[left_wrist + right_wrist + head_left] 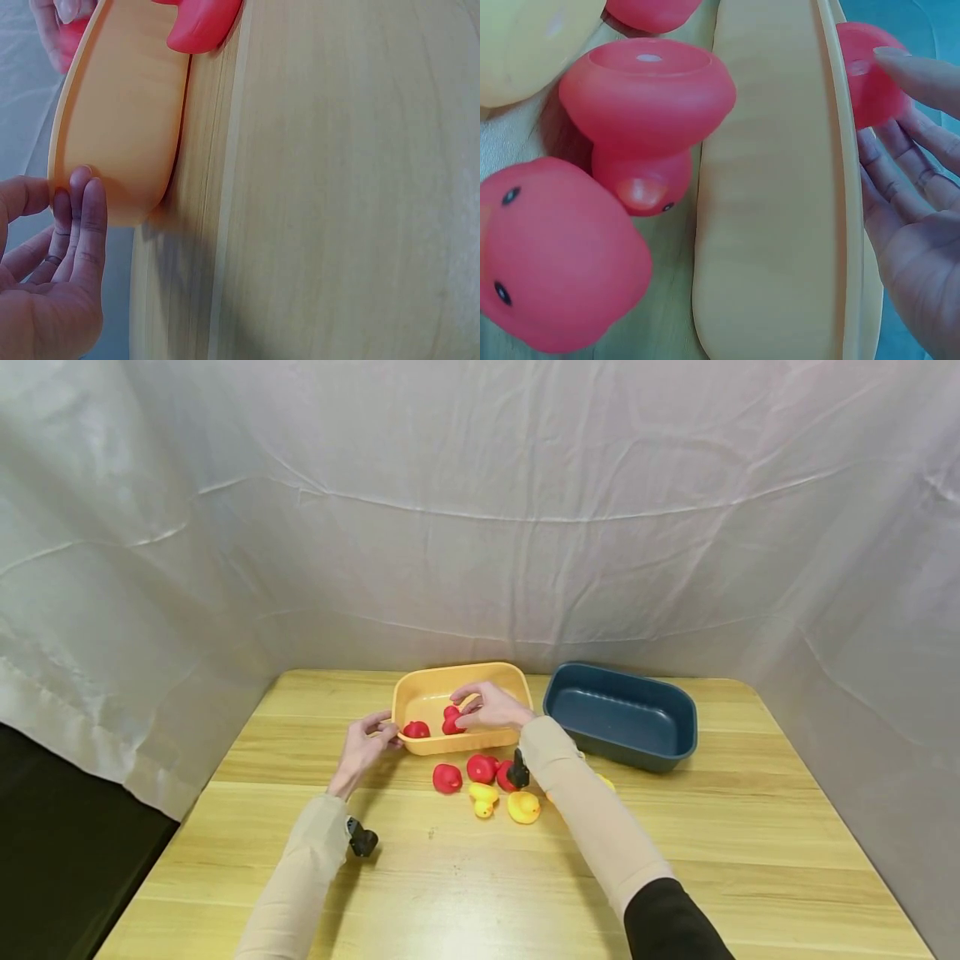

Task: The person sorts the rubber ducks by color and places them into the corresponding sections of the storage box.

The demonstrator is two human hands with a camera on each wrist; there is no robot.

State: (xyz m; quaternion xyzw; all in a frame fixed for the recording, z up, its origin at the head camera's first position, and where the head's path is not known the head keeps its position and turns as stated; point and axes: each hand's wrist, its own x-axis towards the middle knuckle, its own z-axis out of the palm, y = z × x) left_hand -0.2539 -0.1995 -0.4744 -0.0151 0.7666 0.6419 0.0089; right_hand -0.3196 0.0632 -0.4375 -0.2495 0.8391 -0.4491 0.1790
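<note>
Right now right hand (491, 706) pinches a red rubber duck (452, 720) over the yellow plastic tub (427, 693); left hand (367, 747), fingers straight, steadies its 9 o'clock rim. Loose pinch could drop the duck onto the desk (750, 860).

Both forearms reach forward in pale beige sleeves, the right one showing a dark upper sleeve near the elbow. The left hand (365, 745) lies out ahead of its wrist, palm turned inward, fingers nearly straight and held together. The right hand (491, 705) sits further forward, palm down, its fingers (900, 161) lightly bent, apparently pinching with the thumb tip.
</note>
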